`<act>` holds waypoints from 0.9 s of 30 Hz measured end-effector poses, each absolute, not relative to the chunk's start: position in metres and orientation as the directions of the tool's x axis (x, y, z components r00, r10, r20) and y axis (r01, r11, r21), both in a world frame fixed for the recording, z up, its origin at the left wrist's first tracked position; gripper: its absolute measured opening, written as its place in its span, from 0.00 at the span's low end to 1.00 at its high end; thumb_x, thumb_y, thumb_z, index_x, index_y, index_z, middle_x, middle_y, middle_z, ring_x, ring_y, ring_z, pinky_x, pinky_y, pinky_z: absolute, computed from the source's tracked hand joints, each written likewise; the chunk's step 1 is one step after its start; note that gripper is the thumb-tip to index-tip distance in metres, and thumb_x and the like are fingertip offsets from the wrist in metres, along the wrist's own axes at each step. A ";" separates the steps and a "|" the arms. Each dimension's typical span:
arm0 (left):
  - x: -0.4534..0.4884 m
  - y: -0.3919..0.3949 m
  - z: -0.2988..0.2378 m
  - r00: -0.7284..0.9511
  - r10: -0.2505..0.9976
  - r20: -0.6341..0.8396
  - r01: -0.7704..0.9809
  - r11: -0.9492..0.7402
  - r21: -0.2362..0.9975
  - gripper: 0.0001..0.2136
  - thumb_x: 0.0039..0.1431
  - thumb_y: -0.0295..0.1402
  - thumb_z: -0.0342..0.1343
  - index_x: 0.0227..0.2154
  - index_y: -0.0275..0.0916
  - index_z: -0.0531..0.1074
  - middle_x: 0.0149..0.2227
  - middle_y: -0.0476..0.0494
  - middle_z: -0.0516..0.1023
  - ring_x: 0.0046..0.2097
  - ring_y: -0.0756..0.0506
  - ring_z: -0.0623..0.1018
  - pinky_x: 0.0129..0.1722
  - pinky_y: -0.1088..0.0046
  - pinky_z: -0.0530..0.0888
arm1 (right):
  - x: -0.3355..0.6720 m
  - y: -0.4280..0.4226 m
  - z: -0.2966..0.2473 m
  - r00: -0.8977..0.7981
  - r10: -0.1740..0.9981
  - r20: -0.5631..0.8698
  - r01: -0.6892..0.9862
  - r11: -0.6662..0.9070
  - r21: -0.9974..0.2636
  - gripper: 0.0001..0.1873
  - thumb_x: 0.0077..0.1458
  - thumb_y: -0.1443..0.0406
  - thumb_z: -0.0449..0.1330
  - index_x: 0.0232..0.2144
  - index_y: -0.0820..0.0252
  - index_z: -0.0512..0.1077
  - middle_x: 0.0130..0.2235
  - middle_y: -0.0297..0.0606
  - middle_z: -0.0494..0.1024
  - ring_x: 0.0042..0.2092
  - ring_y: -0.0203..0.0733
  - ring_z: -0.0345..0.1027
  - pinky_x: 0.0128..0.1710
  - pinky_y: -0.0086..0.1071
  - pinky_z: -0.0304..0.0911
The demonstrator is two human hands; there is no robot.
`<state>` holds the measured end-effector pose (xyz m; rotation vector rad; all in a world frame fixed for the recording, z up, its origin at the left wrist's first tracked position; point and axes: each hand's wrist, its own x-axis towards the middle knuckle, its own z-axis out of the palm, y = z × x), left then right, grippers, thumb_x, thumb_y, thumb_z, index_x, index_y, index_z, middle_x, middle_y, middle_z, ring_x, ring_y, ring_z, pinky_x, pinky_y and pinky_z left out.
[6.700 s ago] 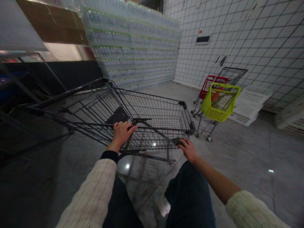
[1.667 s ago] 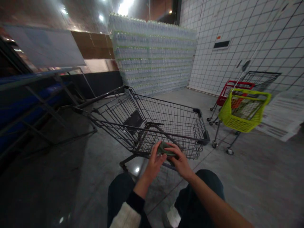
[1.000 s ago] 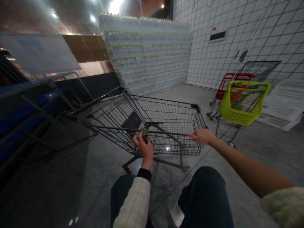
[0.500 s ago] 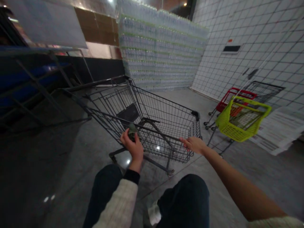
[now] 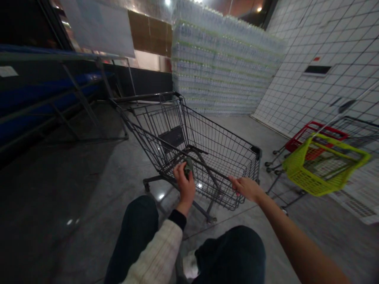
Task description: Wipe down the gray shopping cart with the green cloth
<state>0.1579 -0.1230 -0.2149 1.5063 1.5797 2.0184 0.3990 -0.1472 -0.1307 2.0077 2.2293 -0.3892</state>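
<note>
The left grip [image 5: 185, 186] is closed around a dark green cloth [image 5: 188, 166], by the near rim of the cart [image 5: 207, 165]. The right grip [image 5: 248, 189] is curled on that rim, towards the front. Floor [image 5: 231, 123] separates cart and bottles [image 5: 219, 71]; a yellow basket [image 5: 310, 181] stands near the front end.

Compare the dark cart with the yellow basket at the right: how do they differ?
The dark cart is mostly wire; the yellow basket looks like plastic. The dark cart appears larger than the yellow basket. The person's right hand grips the dark cart; no hand touches the yellow basket. Both have see-through sides.
</note>
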 end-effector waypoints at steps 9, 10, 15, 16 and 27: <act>0.136 -0.098 -0.261 -0.211 0.749 0.629 0.553 -0.439 0.709 0.20 0.50 0.17 0.49 0.46 0.39 0.63 0.47 0.39 0.64 0.52 0.42 0.68 0.55 0.55 0.68 | 0.401 -0.141 -0.130 -0.126 0.947 -0.294 0.967 0.051 -0.250 0.41 0.65 0.48 0.27 0.26 0.57 0.75 0.29 0.42 0.80 0.37 0.43 0.73 0.39 0.31 0.61; 0.134 -0.105 -0.262 -0.210 0.749 0.628 0.553 -0.439 0.708 0.20 0.51 0.18 0.49 0.46 0.40 0.64 0.46 0.39 0.64 0.52 0.42 0.68 0.54 0.56 0.68 | 0.402 -0.140 -0.130 -0.124 0.947 -0.297 0.964 0.043 -0.264 0.41 0.64 0.48 0.28 0.25 0.57 0.75 0.28 0.42 0.79 0.37 0.43 0.73 0.39 0.31 0.61; 0.138 -0.115 -0.217 -0.213 0.603 0.769 0.557 -0.571 0.603 0.20 0.57 0.22 0.49 0.52 0.41 0.61 0.53 0.36 0.59 0.56 0.41 0.64 0.57 0.57 0.65 | 0.400 -0.135 -0.129 -0.095 0.953 -0.286 0.928 -0.019 -0.371 0.43 0.64 0.47 0.27 0.24 0.58 0.75 0.26 0.41 0.78 0.35 0.43 0.73 0.41 0.32 0.61; 0.142 -0.111 -0.210 -0.147 0.584 0.798 0.564 -0.613 0.553 0.19 0.58 0.21 0.48 0.52 0.41 0.62 0.54 0.35 0.59 0.57 0.41 0.64 0.57 0.57 0.64 | 0.400 -0.134 -0.128 -0.091 0.958 -0.270 0.919 -0.024 -0.394 0.43 0.64 0.47 0.26 0.24 0.58 0.75 0.26 0.41 0.79 0.35 0.43 0.73 0.41 0.32 0.61; 0.144 -0.105 -0.235 0.212 0.506 0.836 0.599 -0.743 0.298 0.22 0.53 0.15 0.47 0.49 0.41 0.67 0.51 0.37 0.61 0.53 0.42 0.66 0.51 0.58 0.70 | 0.407 -0.129 -0.126 0.031 0.973 -0.228 0.923 -0.115 -0.368 0.48 0.60 0.42 0.23 0.30 0.60 0.77 0.32 0.46 0.80 0.41 0.46 0.74 0.42 0.32 0.62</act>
